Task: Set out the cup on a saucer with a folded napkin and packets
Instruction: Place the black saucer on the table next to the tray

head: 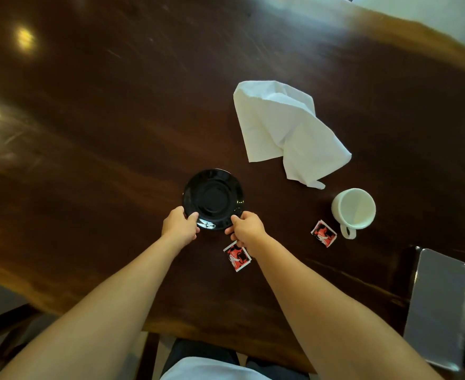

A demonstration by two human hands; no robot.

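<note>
A black saucer (213, 197) lies flat on the dark wooden table (102, 133), near the middle. My left hand (179, 224) grips its near-left rim and my right hand (246, 227) grips its near-right rim. A white cloth napkin (283, 127) lies loosely crumpled to the far right of the saucer. A white cup (353, 209) stands upright further right, handle toward me. One red packet (324, 233) lies beside the cup's handle. Another red packet (237, 256) lies just under my right wrist.
A grey flat phone-like slab (439, 308) rests at the table's right edge. The table's near edge runs under my forearms, with a chair frame (3, 333) at lower left. Bright light reflections show on the table's far left.
</note>
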